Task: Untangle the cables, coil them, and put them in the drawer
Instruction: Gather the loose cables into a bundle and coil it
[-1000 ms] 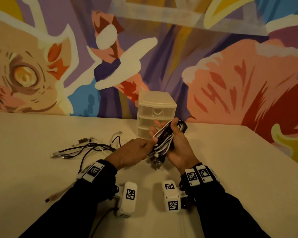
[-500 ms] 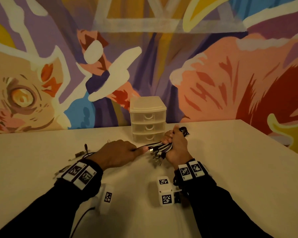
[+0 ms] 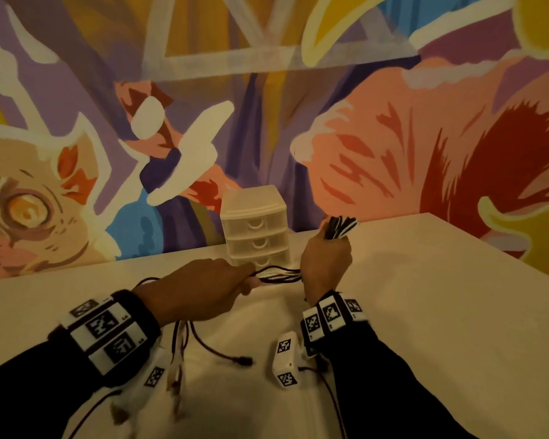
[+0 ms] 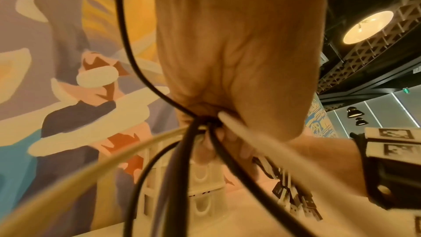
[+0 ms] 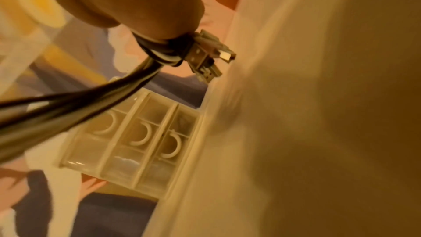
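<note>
My right hand grips a folded bundle of black and white cables; the looped end sticks out above the fist, and USB plugs poke out below it. Strands run leftward from that fist to my left hand, which holds them in a closed fist, as the left wrist view shows. More loose cable ends trail from under my left hand onto the table. The small translucent three-drawer unit stands just behind both hands, all drawers closed.
The pale table runs back to a painted mural wall. Its right edge angles away at the far right. White tagged camera boxes hang below both wrists.
Both hands sank toward the table and drew apart. The right fist moved right with the bundle, the left pulled strands leftward, stretching them between the hands. The head view tilted up.
</note>
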